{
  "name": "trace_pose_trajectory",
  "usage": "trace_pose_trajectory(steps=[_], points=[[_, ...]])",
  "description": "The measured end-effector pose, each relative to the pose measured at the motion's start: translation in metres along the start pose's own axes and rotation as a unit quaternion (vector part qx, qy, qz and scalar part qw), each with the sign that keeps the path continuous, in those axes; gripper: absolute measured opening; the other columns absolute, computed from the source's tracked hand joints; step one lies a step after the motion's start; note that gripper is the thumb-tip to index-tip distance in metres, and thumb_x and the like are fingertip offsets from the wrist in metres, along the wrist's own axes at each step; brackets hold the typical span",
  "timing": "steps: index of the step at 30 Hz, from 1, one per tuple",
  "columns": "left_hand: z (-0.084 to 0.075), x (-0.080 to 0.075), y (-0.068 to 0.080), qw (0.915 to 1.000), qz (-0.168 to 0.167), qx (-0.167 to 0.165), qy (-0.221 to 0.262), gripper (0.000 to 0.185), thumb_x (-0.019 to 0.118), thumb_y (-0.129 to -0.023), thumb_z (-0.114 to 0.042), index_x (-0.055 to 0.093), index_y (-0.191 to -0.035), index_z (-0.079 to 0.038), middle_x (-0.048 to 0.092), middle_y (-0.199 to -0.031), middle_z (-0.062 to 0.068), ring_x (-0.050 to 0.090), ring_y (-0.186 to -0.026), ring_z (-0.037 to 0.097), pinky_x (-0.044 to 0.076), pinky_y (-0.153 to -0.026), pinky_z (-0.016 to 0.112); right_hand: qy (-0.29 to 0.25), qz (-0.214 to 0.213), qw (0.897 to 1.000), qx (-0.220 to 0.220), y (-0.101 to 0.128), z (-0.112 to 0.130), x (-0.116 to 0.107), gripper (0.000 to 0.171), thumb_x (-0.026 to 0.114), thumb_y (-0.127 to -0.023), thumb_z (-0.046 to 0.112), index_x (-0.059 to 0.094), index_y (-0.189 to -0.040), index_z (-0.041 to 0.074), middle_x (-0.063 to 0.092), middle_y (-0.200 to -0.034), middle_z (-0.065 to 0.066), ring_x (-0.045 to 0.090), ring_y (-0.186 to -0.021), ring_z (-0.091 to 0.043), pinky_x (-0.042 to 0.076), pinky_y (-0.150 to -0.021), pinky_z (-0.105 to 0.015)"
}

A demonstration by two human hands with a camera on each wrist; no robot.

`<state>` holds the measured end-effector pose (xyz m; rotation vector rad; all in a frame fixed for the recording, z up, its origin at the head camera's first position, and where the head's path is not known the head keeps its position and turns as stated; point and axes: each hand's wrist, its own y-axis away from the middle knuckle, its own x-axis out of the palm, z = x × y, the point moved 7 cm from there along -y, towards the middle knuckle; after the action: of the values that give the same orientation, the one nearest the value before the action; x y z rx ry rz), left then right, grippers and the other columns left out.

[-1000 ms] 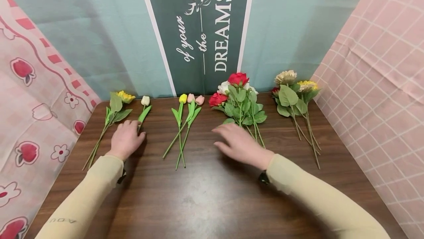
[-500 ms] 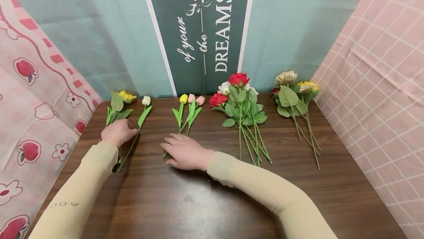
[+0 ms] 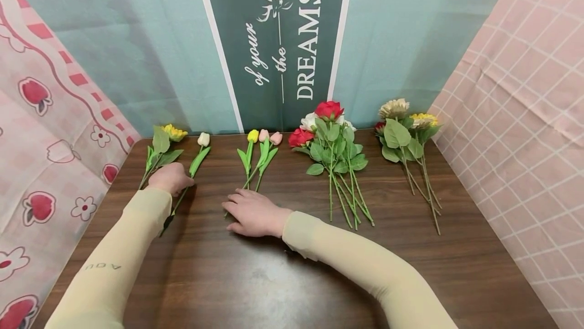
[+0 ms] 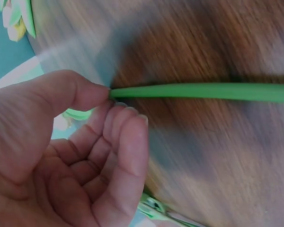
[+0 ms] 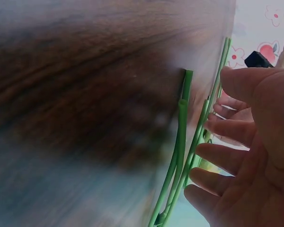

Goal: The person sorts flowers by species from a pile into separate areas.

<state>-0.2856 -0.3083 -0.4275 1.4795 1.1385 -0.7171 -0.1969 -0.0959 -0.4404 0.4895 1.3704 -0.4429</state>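
Note:
My left hand pinches the stem of a white tulip between thumb and fingertips. In the left wrist view the green stem runs off to the right from that pinch. My right hand lies over the stems of one yellow tulip and two pink tulips and hides their lower part. Seen from the right wrist, its fingers are spread and relaxed beside the crossing green stems, not curled round them.
A yellow sunflower with leafy stems lies left of my left hand. Red and white roses lie right of the tulips. At the far right is a beige and yellow bunch. Fabric walls enclose the wooden table.
My right hand has moved left from beside the roses onto the tulip stems. My left hand shifted left, then slightly back right, and the white tulip has moved slightly to the right.

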Motion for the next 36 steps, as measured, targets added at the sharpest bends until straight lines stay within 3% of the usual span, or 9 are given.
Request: trace_pose_trajectory(steps=[6, 12, 15, 18, 21, 26, 30, 33, 36], points=[[-0.006, 0.006, 0.001, 0.9999, 0.003, 0.011, -0.009, 0.032, 0.065, -0.092, -0.031, 0.061, -0.066, -0.012, 0.058, -0.057, 0.002, 0.060, -0.053, 0.020, 0.047, -0.053, 0.036, -0.020, -0.006, 1.000, 0.001, 0.014, -0.009, -0.001, 0.060, 0.057, -0.103, 0.048, 0.050, -0.152, 0.015, 0.048, -0.154, -0.006, 0.034, -0.148, -0.029, 0.025, -0.123, -0.037], [-0.018, 0.000, 0.007, 0.9942, 0.003, 0.087, 0.063, 0.037, 0.059, -0.093, -0.022, 0.043, -0.060, -0.017, 0.043, -0.053, -0.004, 0.051, -0.051, 0.015, 0.043, -0.058, 0.031, -0.049, -0.039, 0.998, 0.002, 0.042, -0.030, -0.008, 0.059, 0.059, -0.103, 0.045, 0.051, -0.151, 0.012, 0.048, -0.154, -0.009, 0.034, -0.148, -0.032, 0.024, -0.123, -0.043], [-0.033, -0.003, 0.013, 0.9827, 0.004, 0.121, 0.140, 0.027, 0.058, -0.094, -0.015, 0.049, -0.069, -0.011, 0.047, -0.061, -0.002, 0.056, -0.059, 0.017, 0.051, -0.063, 0.033, -0.074, -0.064, 0.995, 0.008, 0.061, -0.046, -0.013, 0.056, 0.059, -0.103, 0.042, 0.053, -0.149, 0.009, 0.050, -0.152, -0.012, 0.037, -0.146, -0.033, 0.025, -0.122, -0.046], [-0.056, -0.002, 0.020, 0.9634, 0.009, 0.137, 0.230, 0.012, 0.056, -0.096, -0.008, 0.060, -0.094, 0.003, 0.060, -0.079, 0.010, 0.064, -0.073, 0.021, 0.061, -0.073, 0.041, -0.113, -0.088, 0.989, 0.030, 0.083, -0.063, -0.019, 0.053, 0.059, -0.104, 0.038, 0.055, -0.147, 0.007, 0.051, -0.151, -0.014, 0.039, -0.145, -0.033, 0.026, -0.122, -0.046], [-0.085, 0.005, 0.026, 0.9446, 0.002, 0.150, 0.292, 0.026, 0.056, -0.095, -0.005, 0.060, -0.115, 0.010, 0.066, -0.098, 0.021, 0.066, -0.079, 0.023, 0.062, -0.078, 0.041, -0.157, -0.112, 0.979, 0.065, 0.106, -0.076, -0.024, 0.049, 0.060, -0.104, 0.037, 0.058, -0.144, 0.009, 0.054, -0.148, -0.012, 0.043, -0.142, -0.030, 0.030, -0.120, -0.046], [-0.147, 0.027, 0.033, 0.9019, -0.005, 0.184, 0.391, 0.029, 0.058, -0.092, -0.004, 0.059, -0.118, 0.009, 0.066, -0.107, 0.026, 0.069, -0.081, 0.026, 0.062, -0.076, 0.039, -0.260, -0.150, 0.944, 0.136, 0.139, -0.093, -0.024, 0.038, 0.063, -0.103, 0.032, 0.066, -0.135, 0.012, 0.064, -0.136, -0.003, 0.057, -0.128, -0.021, 0.046, -0.107, -0.044], [-0.196, 0.043, 0.040, 0.8560, 0.002, 0.216, 0.470, 0.024, 0.060, -0.094, -0.005, 0.061, -0.115, 0.007, 0.068, -0.105, 0.023, 0.070, -0.080, 0.028, 0.062, -0.077, 0.043, -0.368, -0.162, 0.900, 0.171, 0.150, -0.100, -0.017, 0.035, 0.063, -0.103, 0.030, 0.069, -0.131, 0.011, 0.068, -0.128, 0.001, 0.063, -0.116, -0.017, 0.051, -0.099, -0.042], [-0.224, 0.048, 0.046, 0.8319, -0.004, 0.241, 0.500, 0.019, 0.061, -0.095, -0.006, 0.061, -0.112, 0.003, 0.069, -0.102, 0.020, 0.071, -0.080, 0.027, 0.062, -0.077, 0.042, -0.445, -0.158, 0.862, 0.183, 0.154, -0.102, -0.010, 0.036, 0.062, -0.104, 0.029, 0.067, -0.132, 0.007, 0.072, -0.120, -0.004, 0.068, -0.104, -0.021, 0.055, -0.089, -0.041], [-0.242, 0.048, 0.051, 0.8154, -0.017, 0.262, 0.516, 0.016, 0.062, -0.096, -0.007, 0.061, -0.110, 0.001, 0.069, -0.102, 0.020, 0.071, -0.081, 0.024, 0.062, -0.077, 0.041, -0.499, -0.156, 0.832, 0.184, 0.157, -0.104, -0.004, 0.037, 0.061, -0.105, 0.027, 0.066, -0.131, 0.003, 0.074, -0.112, -0.010, 0.071, -0.090, -0.026, 0.059, -0.080, -0.045]])
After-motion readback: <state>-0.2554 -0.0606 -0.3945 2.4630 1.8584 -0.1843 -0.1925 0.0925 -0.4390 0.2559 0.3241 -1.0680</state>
